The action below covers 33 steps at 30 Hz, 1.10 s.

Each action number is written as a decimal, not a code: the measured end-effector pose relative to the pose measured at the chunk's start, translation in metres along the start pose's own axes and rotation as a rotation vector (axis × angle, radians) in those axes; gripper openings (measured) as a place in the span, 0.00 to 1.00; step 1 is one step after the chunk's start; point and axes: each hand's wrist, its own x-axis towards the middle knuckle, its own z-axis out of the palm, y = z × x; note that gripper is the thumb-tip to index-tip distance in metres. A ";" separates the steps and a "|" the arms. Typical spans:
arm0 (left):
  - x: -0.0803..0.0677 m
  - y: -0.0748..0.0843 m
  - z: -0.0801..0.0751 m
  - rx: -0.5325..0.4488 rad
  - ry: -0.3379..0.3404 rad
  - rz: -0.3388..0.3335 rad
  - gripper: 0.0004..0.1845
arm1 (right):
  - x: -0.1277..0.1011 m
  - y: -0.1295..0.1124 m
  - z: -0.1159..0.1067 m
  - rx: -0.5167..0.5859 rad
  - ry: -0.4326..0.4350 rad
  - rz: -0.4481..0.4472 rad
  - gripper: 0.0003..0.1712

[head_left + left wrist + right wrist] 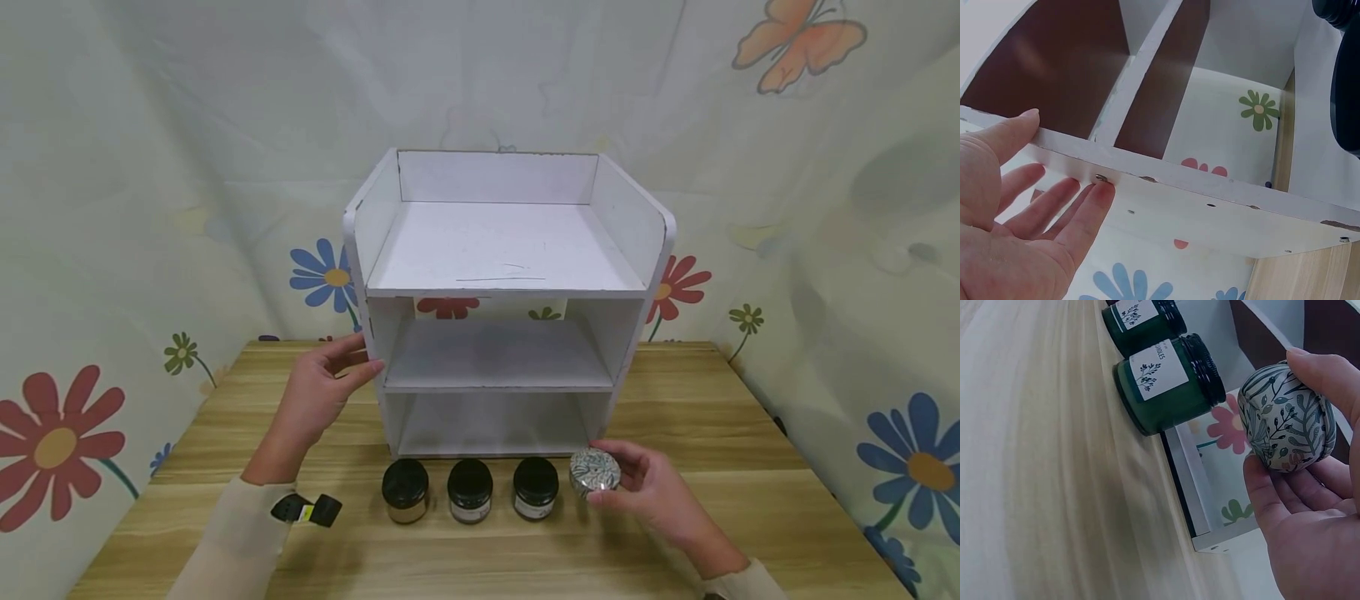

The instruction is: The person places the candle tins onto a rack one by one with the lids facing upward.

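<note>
A white three-tier shelf unit [504,275] stands on the wooden table [750,433]. My left hand [324,392] rests with straight fingers [1088,209] against the shelf's left side wall [1166,206]. My right hand [645,487] grips a round tin with a leaf pattern [595,472] [1285,419], lifted just in front of the shelf's lower right corner. Three dark jars with black lids stand in a row before the shelf: left [406,490], middle [470,490], right [536,487]. The right wrist view shows two green labelled jars [1166,384] beside the tin.
A floral cloth [112,250] hangs behind and beside the table. The shelf's three levels [498,358] hold nothing. A black wrist strap [307,508] sits on my left sleeve. Bare wood stretches along the table's front edge [480,567].
</note>
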 end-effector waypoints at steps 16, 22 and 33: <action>0.000 0.003 -0.001 0.008 -0.005 -0.014 0.35 | 0.006 -0.004 -0.006 -0.030 0.022 -0.002 0.38; -0.002 0.006 -0.002 -0.001 -0.014 -0.004 0.34 | 0.007 -0.006 -0.007 -0.033 0.025 -0.002 0.38; -0.001 0.005 -0.003 -0.002 -0.016 -0.006 0.34 | 0.008 -0.009 -0.005 -0.034 0.030 -0.019 0.37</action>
